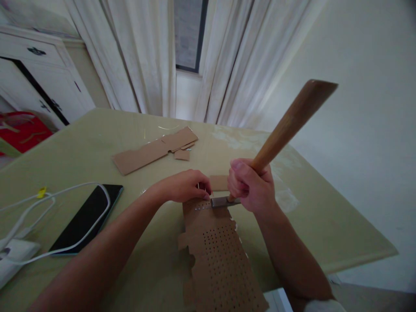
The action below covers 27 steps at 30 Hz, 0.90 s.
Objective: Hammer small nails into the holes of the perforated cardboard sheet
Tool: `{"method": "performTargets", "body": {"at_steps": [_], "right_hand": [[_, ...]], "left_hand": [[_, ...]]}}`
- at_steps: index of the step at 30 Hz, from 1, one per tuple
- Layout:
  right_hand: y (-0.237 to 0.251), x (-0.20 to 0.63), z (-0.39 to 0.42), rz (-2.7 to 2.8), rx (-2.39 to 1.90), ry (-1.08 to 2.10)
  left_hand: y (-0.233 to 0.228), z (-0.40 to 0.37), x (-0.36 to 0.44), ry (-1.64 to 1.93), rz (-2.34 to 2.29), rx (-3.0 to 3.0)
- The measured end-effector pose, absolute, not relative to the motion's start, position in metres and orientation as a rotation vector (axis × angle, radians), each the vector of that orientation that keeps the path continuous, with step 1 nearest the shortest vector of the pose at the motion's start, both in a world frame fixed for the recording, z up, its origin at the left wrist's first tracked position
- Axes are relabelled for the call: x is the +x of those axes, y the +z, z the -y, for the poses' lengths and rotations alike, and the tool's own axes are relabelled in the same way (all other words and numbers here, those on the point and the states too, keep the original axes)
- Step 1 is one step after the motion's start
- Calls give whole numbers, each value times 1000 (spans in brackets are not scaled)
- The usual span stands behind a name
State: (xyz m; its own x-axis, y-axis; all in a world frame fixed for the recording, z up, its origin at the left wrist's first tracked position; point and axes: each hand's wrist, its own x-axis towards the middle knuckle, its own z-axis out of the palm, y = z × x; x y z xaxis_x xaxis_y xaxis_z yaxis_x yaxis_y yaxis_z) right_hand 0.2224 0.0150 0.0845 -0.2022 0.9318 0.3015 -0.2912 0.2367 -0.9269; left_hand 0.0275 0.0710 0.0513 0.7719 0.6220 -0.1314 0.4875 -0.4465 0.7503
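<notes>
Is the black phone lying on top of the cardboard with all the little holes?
No, the flat black phone lies on the green table, apart from the brown hole-punched cardboard sheet, with a white cable across it.

Both bare forearms reach in from the near edge and converge toward the middle, the left one slanting from the near left, the right one rising from the near right. The left hand [186,186] lies palm down with its knuckles up and its fingers curled downward, fingertips pinched together at its right side. The right hand [250,186] is closed in a tight fist just to the right, thumb wrapped across the front, wrist bent slightly upward.
</notes>
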Motion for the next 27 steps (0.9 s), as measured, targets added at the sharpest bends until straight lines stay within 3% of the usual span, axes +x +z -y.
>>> {"method": "performTargets", "body": {"at_steps": [27], "right_hand": [[95, 245, -18, 1557, -864, 1207]], "left_hand": [[53, -68, 30, 182, -840, 2128]]}}
